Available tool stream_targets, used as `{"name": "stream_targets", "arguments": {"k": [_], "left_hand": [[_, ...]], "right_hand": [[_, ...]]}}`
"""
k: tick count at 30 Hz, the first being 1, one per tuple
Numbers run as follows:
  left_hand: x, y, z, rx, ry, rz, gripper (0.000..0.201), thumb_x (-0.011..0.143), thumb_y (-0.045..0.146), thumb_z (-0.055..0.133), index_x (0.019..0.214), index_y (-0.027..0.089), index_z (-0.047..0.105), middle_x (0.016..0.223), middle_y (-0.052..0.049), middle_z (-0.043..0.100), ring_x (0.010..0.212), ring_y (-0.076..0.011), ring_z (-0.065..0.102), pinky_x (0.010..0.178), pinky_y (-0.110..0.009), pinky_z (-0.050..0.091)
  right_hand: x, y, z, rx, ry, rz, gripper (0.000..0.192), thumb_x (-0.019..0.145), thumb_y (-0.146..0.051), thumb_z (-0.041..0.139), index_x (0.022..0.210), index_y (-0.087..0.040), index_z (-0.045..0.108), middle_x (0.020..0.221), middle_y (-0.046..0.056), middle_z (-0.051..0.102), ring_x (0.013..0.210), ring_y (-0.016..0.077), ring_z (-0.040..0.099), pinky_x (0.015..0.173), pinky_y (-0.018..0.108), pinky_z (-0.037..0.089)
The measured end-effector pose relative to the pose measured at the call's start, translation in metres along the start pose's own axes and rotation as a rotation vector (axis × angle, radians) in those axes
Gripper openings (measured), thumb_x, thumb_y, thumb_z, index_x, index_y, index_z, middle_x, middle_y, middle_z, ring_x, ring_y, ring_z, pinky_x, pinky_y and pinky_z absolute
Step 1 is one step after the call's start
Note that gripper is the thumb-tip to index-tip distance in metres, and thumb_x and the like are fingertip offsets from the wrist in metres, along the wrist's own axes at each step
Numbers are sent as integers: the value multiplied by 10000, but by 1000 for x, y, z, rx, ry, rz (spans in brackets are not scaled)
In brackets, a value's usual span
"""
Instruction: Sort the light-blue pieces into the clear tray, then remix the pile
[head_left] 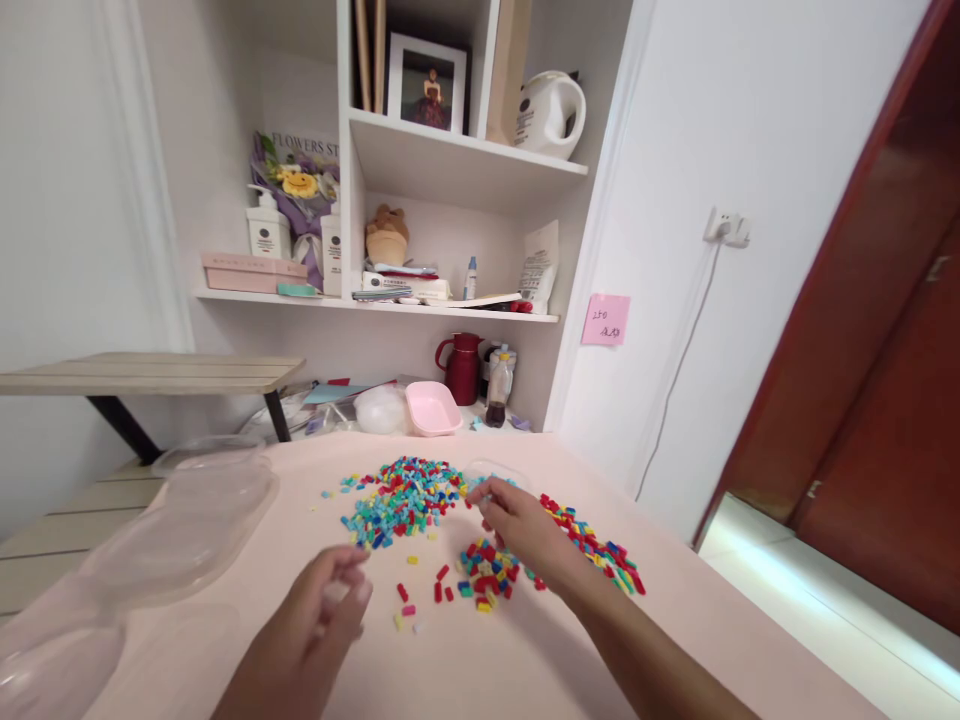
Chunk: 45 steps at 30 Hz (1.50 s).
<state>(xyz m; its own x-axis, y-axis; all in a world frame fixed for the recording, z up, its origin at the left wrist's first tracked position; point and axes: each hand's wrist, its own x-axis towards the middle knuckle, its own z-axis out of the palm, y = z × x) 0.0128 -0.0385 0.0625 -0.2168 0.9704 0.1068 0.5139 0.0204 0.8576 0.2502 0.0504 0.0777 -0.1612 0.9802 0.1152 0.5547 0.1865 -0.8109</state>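
Observation:
Several small coloured beads lie scattered on a pale pink table (465, 660). The biggest bead pile (401, 497), mostly blue and green, lies toward the far middle. A red-heavy bead cluster (487, 580) lies nearer, and a bead strip (600, 550) runs off to the right. My right hand (517, 520) reaches over the beads, fingertips pinched at the edge of the big pile. My left hand (330, 610) hovers nearer to me, fingers curled together; what they hold is too small to make out.
Clear plastic trays (180, 520) lie on the table's left side. Behind stand a pink tub (433, 408), a red thermos (461, 368) and cluttered white shelves (450, 160). A wooden bench (150, 372) is at the left, a red door (885, 400) at the right.

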Motion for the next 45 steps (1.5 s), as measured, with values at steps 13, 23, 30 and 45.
{"name": "stream_targets", "arguments": {"k": [13, 23, 30, 45], "left_hand": [[95, -53, 44, 538, 341, 2, 462, 904, 227, 355, 1346, 127, 443, 1412, -174, 420, 1314, -275, 435, 1037, -427, 416], [78, -57, 71, 871, -41, 108, 524, 909, 226, 329, 1422, 156, 409, 1530, -126, 350, 1402, -240, 337, 1155, -453, 202], [78, -61, 70, 832, 6, 176, 514, 909, 223, 311, 1405, 224, 445, 1495, -100, 414, 1371, -238, 378, 1137, -453, 211], [81, -67, 71, 876, -46, 180, 510, 910, 249, 336, 1410, 288, 430, 1513, -51, 393, 1395, -212, 336, 1145, -442, 166]], "right_hand": [[59, 39, 63, -751, 81, -68, 308, 911, -216, 393, 1134, -192, 604, 1162, 124, 592, 926, 232, 631, 663, 288, 420], [65, 51, 65, -656, 50, -147, 281, 890, -196, 439, 1079, -253, 639, 1038, 49, 633, 950, 192, 607, 708, 254, 391], [65, 54, 59, -469, 33, -106, 212, 841, -196, 527, 1008, -241, 648, 1003, 14, 631, 881, 147, 596, 762, 221, 396], [66, 71, 58, -291, 12, -196, 257, 759, -102, 556, 917, -244, 700, 998, 22, 624, 844, 145, 610, 766, 231, 438]]}}
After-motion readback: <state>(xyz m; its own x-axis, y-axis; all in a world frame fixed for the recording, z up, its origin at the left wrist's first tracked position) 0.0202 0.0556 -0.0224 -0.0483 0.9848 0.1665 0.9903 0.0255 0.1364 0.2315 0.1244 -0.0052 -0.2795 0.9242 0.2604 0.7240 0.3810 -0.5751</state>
